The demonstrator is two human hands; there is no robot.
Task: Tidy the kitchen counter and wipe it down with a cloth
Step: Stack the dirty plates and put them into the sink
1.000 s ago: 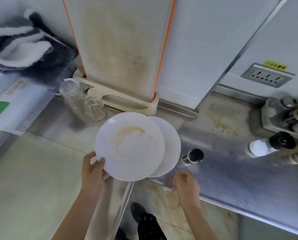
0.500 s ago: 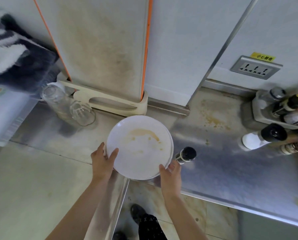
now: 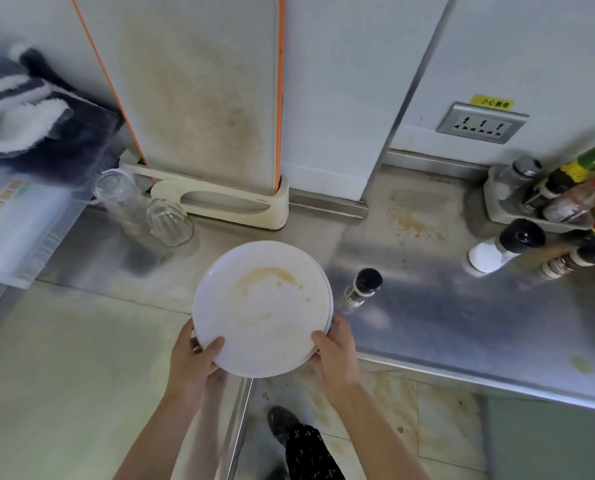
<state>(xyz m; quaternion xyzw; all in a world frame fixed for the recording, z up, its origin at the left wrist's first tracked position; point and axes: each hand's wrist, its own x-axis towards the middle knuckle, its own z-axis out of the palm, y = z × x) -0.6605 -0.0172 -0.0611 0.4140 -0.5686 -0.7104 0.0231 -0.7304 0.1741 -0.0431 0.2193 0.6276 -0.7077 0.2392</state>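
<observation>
Head view shows my left hand (image 3: 195, 362) and right hand (image 3: 336, 351) each gripping the near rim of the plates (image 3: 261, 306), thumbs curled over the top and fingers underneath. A second rim peeks out under the top plate on the right, and the top plate carries a brown smear. The plates sit over the inner corner of the steel bench (image 3: 462, 323), partly past its front edge; I cannot tell whether they touch it. A black-capped shaker (image 3: 362, 289) stands just beside them on the right. Two glasses (image 3: 169, 221) stand further back to the left, near the board (image 3: 202, 98) leaning upright in its holder. A striped cloth (image 3: 22, 126) lies far left.
</observation>
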